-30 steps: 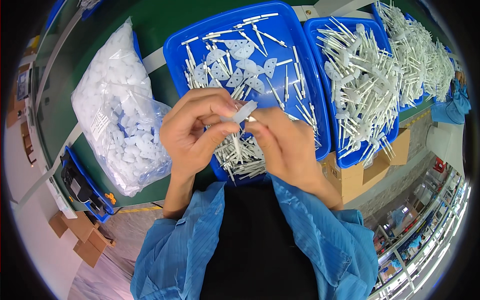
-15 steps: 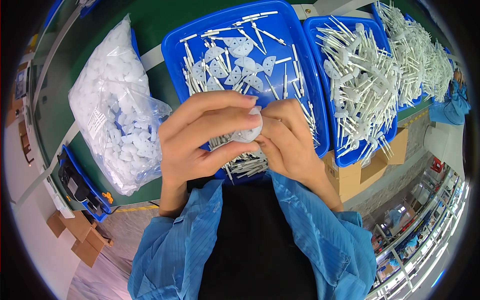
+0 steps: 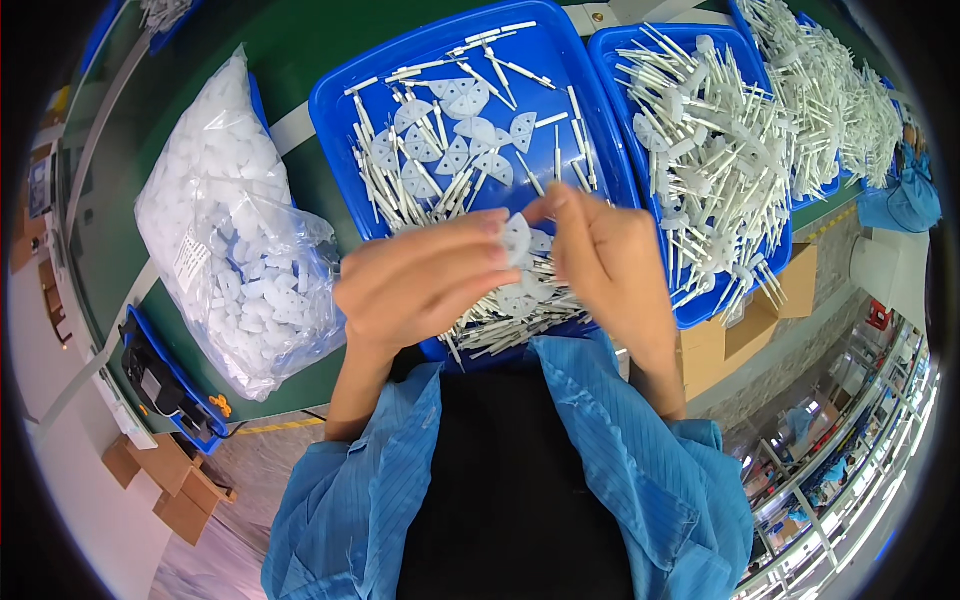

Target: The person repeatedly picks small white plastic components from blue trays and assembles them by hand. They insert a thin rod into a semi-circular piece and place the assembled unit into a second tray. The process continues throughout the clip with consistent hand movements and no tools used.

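Over the near part of a blue tray, my left hand pinches a white fan-shaped plastic piece with small holes between thumb and fingers. Just right of that piece is my right hand, thumb and forefinger closed together and smeared by motion. What it holds, if anything, I cannot make out. Below both hands in the tray lie many thin white rods. Farther up are more fan-shaped pieces and loose rods.
To the left, a clear bag full of white plastic pieces lies on the green table. Another blue tray, heaped with rods joined to white pieces, stands at the right, with more heaps beyond. A cardboard box is below it.
My right hand has drawn slightly away from the fan-shaped piece, its fingers now raised and pinched. My left hand has lowered a little with the piece still held. The view has shifted slightly.
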`<action>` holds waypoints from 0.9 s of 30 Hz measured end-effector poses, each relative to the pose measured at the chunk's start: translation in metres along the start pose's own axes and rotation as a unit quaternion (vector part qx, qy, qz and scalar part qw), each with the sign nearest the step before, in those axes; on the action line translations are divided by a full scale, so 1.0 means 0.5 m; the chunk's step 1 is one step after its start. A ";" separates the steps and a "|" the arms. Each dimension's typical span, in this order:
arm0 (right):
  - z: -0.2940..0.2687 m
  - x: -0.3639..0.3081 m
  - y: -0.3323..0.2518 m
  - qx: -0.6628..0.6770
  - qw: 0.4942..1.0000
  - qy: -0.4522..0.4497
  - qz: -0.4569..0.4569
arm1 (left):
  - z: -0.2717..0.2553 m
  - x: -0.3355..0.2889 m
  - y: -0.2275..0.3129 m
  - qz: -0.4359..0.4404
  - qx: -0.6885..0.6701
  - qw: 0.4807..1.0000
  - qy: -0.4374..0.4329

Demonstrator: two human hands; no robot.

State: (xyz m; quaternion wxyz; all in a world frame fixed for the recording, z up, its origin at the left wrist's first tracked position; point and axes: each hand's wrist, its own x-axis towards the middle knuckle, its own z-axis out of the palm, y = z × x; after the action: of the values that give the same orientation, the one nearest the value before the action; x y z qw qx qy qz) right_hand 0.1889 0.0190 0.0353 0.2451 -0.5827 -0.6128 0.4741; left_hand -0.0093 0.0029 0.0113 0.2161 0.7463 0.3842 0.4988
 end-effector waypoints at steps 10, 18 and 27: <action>-0.048 0.040 0.103 -0.339 0.880 -0.049 -0.328 | -0.004 -0.026 -0.019 -0.259 -0.373 0.879 0.147; -0.041 0.076 0.080 -0.399 0.847 0.002 -0.350 | -0.002 -0.018 -0.003 -0.297 -0.412 0.850 0.140; -0.022 0.096 0.061 -0.245 0.868 -0.002 -0.432 | 0.005 -0.010 -0.007 -0.339 -0.303 0.870 0.192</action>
State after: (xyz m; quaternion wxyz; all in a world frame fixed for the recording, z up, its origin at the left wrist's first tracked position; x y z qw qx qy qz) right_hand 0.2034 0.0640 0.0017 0.2737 -0.3002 -0.9002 0.1571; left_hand -0.0091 0.0012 0.0051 0.5091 0.3573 0.4780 0.6202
